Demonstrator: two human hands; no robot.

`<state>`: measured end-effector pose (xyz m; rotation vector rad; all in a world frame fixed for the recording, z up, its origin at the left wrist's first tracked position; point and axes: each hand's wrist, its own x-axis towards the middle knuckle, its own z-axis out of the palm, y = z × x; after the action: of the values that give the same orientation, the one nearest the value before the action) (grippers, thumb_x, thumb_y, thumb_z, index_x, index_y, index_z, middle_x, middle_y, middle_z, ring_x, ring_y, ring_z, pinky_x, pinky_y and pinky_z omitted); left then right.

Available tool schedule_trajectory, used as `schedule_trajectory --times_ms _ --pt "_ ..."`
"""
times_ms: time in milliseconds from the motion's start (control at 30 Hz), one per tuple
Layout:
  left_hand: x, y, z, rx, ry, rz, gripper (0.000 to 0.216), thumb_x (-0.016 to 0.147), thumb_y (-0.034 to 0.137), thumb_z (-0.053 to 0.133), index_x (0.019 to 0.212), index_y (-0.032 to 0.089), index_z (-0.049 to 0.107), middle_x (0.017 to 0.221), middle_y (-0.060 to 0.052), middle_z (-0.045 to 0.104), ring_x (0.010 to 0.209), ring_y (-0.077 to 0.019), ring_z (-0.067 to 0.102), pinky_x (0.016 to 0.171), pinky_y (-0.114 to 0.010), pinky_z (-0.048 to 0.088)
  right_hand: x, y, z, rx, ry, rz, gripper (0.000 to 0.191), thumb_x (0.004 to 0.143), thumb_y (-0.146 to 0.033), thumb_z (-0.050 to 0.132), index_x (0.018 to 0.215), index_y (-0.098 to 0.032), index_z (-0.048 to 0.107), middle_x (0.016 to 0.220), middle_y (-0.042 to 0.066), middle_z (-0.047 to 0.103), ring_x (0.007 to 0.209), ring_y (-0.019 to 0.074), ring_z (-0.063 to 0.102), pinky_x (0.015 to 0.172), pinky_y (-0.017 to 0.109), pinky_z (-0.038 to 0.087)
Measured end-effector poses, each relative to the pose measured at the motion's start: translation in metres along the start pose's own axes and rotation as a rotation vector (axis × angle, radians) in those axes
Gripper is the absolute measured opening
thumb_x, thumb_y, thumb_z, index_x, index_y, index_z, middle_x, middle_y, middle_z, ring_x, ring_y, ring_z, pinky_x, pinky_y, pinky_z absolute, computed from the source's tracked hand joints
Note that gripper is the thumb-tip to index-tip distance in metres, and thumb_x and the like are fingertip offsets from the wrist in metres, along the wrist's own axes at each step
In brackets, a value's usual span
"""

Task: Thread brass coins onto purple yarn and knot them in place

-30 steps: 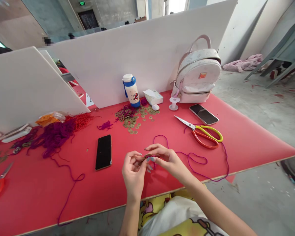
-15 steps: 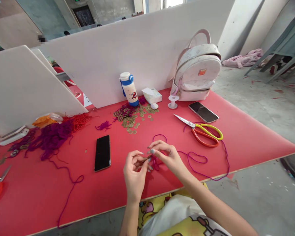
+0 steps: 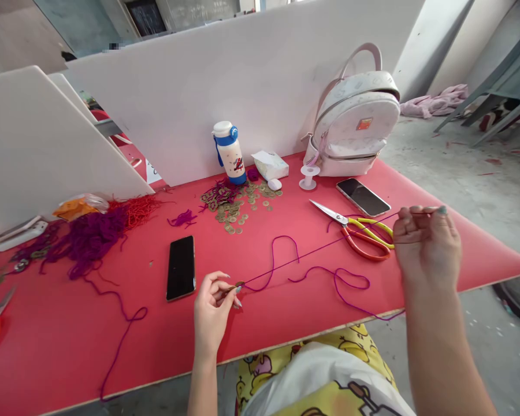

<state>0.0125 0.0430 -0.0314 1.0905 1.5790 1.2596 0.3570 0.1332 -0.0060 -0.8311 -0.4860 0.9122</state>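
Note:
My left hand [image 3: 212, 306] pinches a small brass coin [image 3: 238, 284] just above the red table [image 3: 264, 323], near its front edge. A purple string [image 3: 312, 256] runs taut from that coin up and right to my right hand [image 3: 424, 245], which is closed on the string above the table's right side. The slack of the same string loops on the table between my hands. A pile of brass coins [image 3: 238, 205] lies further back by the water bottle [image 3: 229, 153].
Scissors with yellow and orange handles [image 3: 359, 231] lie under the taut string. A black phone [image 3: 181, 267] lies left of my left hand, another phone [image 3: 363, 196] by the white backpack [image 3: 355, 124]. Purple and red yarn [image 3: 91, 234] is heaped at left. White partitions [image 3: 225, 86] close the back.
My hands were together at the table's front with the coin and string. My right hand has drawn the string far out to the right and pulled it taut; the left hand stays low.

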Motion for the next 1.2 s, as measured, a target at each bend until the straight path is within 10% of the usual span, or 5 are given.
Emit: schedule_trajectory --times_ms 233,500,633,1200 --pt "0.001 0.002 0.009 -0.020 -0.040 -0.004 0.024 0.079 0.021 0.066 0.097 0.020 0.051 0.067 0.006 0.056 0.054 -0.0102 0.061 0.057 -0.021 0.052 -0.025 0.032 0.019 -0.780 -0.302 -0.215 0.032 0.085 -0.033 0.061 0.116 -0.026 0.057 0.129 0.009 0.057 0.121 0.0260 0.055 0.089 0.042 0.054" --pt "-0.006 0.017 0.024 -0.148 -0.097 -0.005 0.026 0.075 0.022 0.069 0.095 0.020 0.053 0.068 0.005 0.058 0.052 -0.0110 0.062 0.051 -0.020 0.051 -0.123 0.073 0.072 -0.638 -1.251 0.195 0.065 0.078 -0.029 0.073 0.136 -0.024 0.043 0.120 0.008 0.064 0.110 0.0201 0.061 0.095 0.034 0.048" --pt "-0.007 0.019 0.019 -0.123 -0.046 0.014 0.025 0.075 0.023 0.070 0.095 0.020 0.056 0.068 0.003 0.062 0.055 -0.0123 0.064 0.057 -0.022 0.053 -0.129 0.077 0.073 -0.770 -1.287 0.230 0.013 0.088 -0.026 0.059 0.094 -0.016 0.065 0.076 0.001 0.067 0.066 0.0124 0.058 0.063 0.023 0.044" --pt "-0.004 -0.002 0.008 -0.087 -0.073 -0.052 0.014 0.071 0.029 0.074 0.077 0.016 0.072 0.070 -0.006 0.073 0.067 -0.0186 0.069 0.067 -0.027 0.056 -0.091 0.041 0.073 -0.899 -1.201 -0.126 0.033 0.099 -0.029 0.036 0.077 -0.019 0.058 0.067 0.001 0.057 0.059 0.0122 0.050 0.060 0.023 0.036"
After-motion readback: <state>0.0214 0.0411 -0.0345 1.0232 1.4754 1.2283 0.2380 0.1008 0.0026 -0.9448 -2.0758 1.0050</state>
